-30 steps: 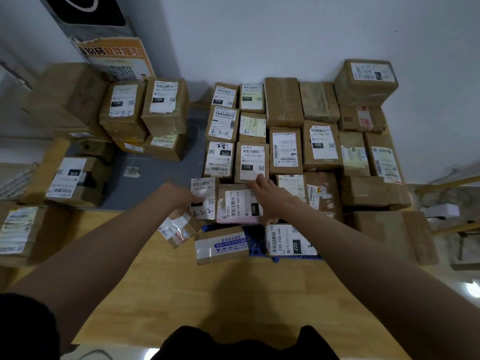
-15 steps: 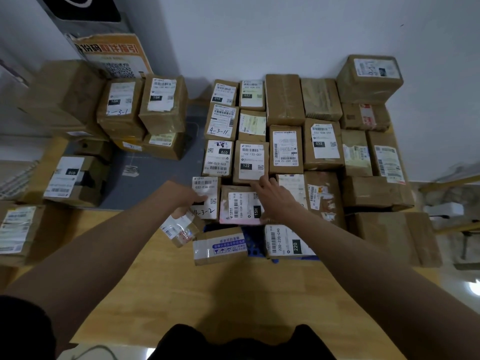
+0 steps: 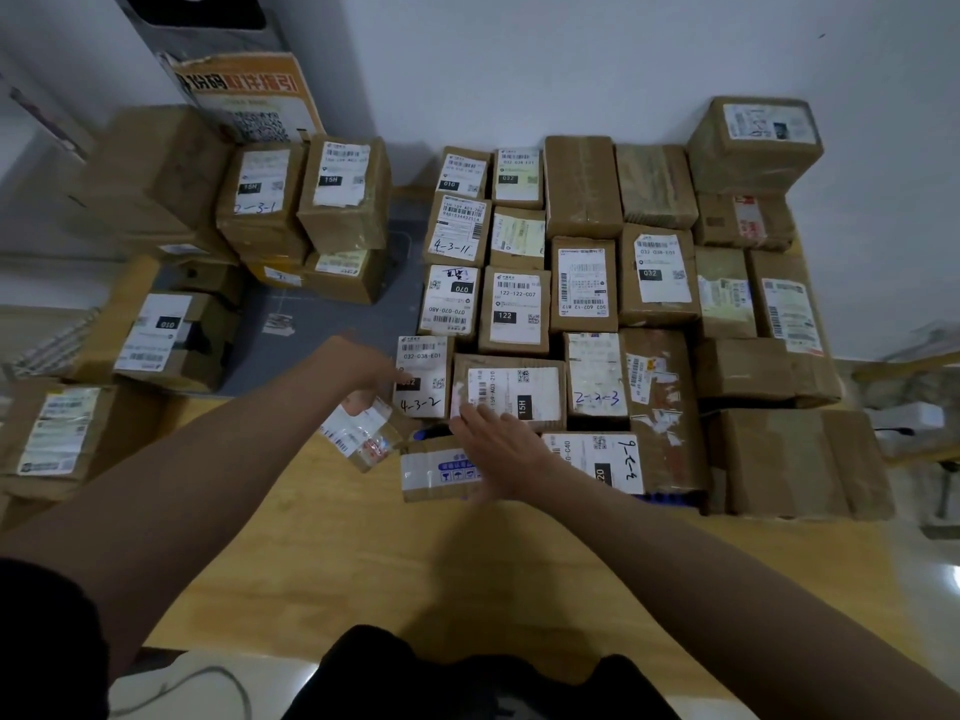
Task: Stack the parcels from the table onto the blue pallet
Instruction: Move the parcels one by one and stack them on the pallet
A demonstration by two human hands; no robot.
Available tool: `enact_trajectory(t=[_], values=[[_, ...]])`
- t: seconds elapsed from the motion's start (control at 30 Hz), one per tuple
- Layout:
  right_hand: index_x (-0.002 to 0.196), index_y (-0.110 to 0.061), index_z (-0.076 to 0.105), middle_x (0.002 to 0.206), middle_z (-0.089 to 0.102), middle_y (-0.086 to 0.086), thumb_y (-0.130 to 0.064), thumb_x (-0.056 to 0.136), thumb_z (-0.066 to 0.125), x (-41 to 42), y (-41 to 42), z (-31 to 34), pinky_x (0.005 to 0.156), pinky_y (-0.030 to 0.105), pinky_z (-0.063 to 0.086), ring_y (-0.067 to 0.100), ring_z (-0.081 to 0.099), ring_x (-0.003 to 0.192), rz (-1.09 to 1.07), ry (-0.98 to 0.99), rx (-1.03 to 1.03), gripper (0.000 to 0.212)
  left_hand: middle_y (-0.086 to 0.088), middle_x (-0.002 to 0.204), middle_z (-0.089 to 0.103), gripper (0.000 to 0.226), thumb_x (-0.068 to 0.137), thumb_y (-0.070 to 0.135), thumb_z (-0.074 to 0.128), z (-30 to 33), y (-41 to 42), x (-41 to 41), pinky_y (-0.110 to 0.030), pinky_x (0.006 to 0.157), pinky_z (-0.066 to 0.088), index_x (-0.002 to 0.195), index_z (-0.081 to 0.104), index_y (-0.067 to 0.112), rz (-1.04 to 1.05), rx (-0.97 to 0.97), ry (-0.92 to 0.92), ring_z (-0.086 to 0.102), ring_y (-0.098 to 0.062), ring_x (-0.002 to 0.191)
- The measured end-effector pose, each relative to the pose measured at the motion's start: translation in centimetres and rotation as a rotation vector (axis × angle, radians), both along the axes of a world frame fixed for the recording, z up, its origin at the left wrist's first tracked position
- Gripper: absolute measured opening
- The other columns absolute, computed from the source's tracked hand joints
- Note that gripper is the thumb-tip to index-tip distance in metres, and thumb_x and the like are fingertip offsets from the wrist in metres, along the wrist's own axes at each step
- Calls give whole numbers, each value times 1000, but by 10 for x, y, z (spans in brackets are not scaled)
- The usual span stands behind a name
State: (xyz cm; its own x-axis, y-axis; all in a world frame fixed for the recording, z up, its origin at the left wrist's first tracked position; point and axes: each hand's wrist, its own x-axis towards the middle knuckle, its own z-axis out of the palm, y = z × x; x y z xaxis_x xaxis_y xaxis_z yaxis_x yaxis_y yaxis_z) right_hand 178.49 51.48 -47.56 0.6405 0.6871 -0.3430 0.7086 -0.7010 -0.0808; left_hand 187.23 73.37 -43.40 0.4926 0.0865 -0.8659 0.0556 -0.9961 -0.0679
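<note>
Brown parcels with white labels cover the blue pallet (image 3: 430, 435), which shows only in slivers at the near edge. My left hand (image 3: 363, 374) rests against the left side of the parcel marked 4-3-2 (image 3: 426, 379), fingers reaching onto its label. My right hand (image 3: 498, 449), fingers spread and blurred, hovers at the near edge of the 15H parcel (image 3: 511, 389), partly over a small parcel with blue-printed tape (image 3: 434, 472). A small taped parcel (image 3: 363, 433) lies tilted just below my left hand.
The wooden table (image 3: 363, 563) runs across the front. Parcels sit on it at the left (image 3: 161, 340) and far left (image 3: 52, 433). A further stack (image 3: 306, 210) stands at the back left by an orange sign. A large box (image 3: 800, 462) flanks the pallet's right.
My right hand has drawn back from the far edge of the 15H parcel to its near edge. My left hand stays at the 4-3-2 parcel's left side.
</note>
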Motion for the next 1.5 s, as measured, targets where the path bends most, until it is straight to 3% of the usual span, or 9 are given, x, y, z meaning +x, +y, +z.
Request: enact_trajectory(t=[0.07, 0.17, 0.23, 0.4, 0.57, 0.8, 1.0, 1.27, 1.5], values=[[140, -6, 30, 146, 31, 14, -62, 64, 80, 3, 1, 2, 92, 42, 51, 28, 44, 125, -61, 32, 20, 106, -2, 147, 44, 100, 79, 7, 68, 29, -12, -7, -36, 98, 49, 154, 11, 43, -2, 10, -95, 52, -23, 123], [138, -8, 32, 140, 36, 10, -60, 61, 82, 9, -1, 9, 84, 40, 53, 24, 45, 121, -120, 56, 33, 106, -4, 146, 46, 103, 80, 3, 67, 32, -6, -10, -33, 96, 48, 154, 8, 42, -259, 88, -98, 52, -22, 121], [138, -9, 32, 136, 37, 9, -61, 61, 82, 10, -2, 12, 81, 39, 53, 24, 45, 118, -145, 70, 29, 105, -3, 147, 45, 101, 81, 3, 68, 38, -7, -10, -33, 98, 43, 154, 9, 42, -287, 117, -52, 50, -21, 121], [138, -9, 31, 136, 36, 9, -63, 64, 80, 6, -9, 17, 81, 39, 53, 26, 46, 118, -172, 88, 26, 104, 3, 148, 44, 84, 82, 4, 65, 65, -21, -5, -36, 102, 43, 152, 29, 35, -525, 193, -67, 46, -21, 130], [131, -12, 33, 132, 34, 6, -68, 63, 77, 13, -50, 29, 78, 38, 54, 23, 46, 114, -245, 74, 21, 100, -2, 124, 57, 64, 75, 6, 64, 81, -42, 1, -33, 83, 50, 135, 54, 26, -591, 224, -45, 58, -24, 110], [145, -12, 21, 142, 29, 7, -68, 53, 83, 7, -122, 33, 90, 41, 53, 24, 42, 124, -285, 69, -222, 124, -6, 123, 56, 62, 75, 12, 67, 100, -74, 7, -28, 64, 41, 134, 53, 20, -655, 195, -109, 55, -22, 96], [151, -6, 14, 149, 30, 8, -46, 65, 86, -5, -123, 21, 97, 40, 48, 25, 39, 132, -305, 87, -248, 119, -2, 123, 55, 61, 77, 19, 72, 98, -86, 9, -35, 81, 51, 135, 51, 25, -630, 117, -159, 55, -21, 101], [149, -11, 17, 147, 32, 11, -50, 62, 87, 3, -128, 22, 94, 41, 50, 28, 47, 126, -317, 91, -228, 118, 2, 122, 49, 59, 80, 19, 74, 86, -88, 9, -38, 98, 48, 133, 50, 24, -493, -115, -154, 50, -20, 111], [151, -14, 15, 152, 25, 13, -55, 62, 85, 2, -132, 17, 94, 44, 52, 29, 46, 128, -313, 90, -230, 121, 5, 109, 44, 44, 80, 22, 75, 78, -105, 9, -36, 93, 46, 115, 49, 26, -467, -257, -185, 46, -17, 101]])
